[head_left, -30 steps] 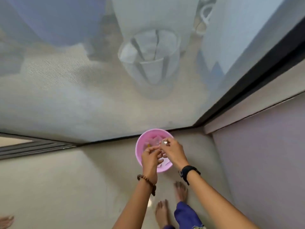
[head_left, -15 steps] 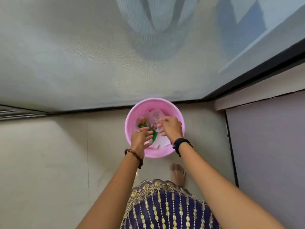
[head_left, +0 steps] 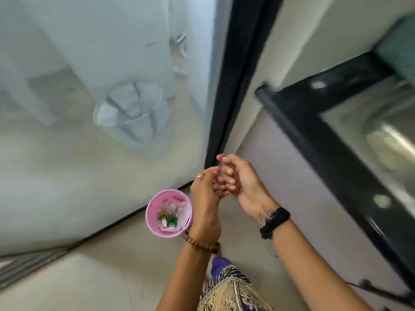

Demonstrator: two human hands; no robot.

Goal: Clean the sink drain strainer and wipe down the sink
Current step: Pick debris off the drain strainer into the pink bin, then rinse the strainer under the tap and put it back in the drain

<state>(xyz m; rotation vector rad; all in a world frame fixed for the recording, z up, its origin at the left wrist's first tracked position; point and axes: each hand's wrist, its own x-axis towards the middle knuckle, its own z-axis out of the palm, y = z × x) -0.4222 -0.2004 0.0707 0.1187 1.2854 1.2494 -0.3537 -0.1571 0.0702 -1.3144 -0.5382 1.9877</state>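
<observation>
Hands above the pink bin (head_left: 152, 228), strainer unseen.
My left hand (head_left: 205, 198) and right hand (head_left: 238, 176) curl together, contents untellable; drips may miss the bin.

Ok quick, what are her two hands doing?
Left hand: fingers curled; holding anything cannot be told.
Right hand: fingers curled, maybe pinching something small; cannot be told.

Pink bin (head_left: 168, 213) on floor, near left, rim open from above, half full of scraps. Mesh screen (head_left: 101, 108) walls off far left. Black door frame (head_left: 233, 86) stands centre. Black counter edge (head_left: 325, 140) blocks right; steel sink (head_left: 381, 140) beyond, open above.
</observation>
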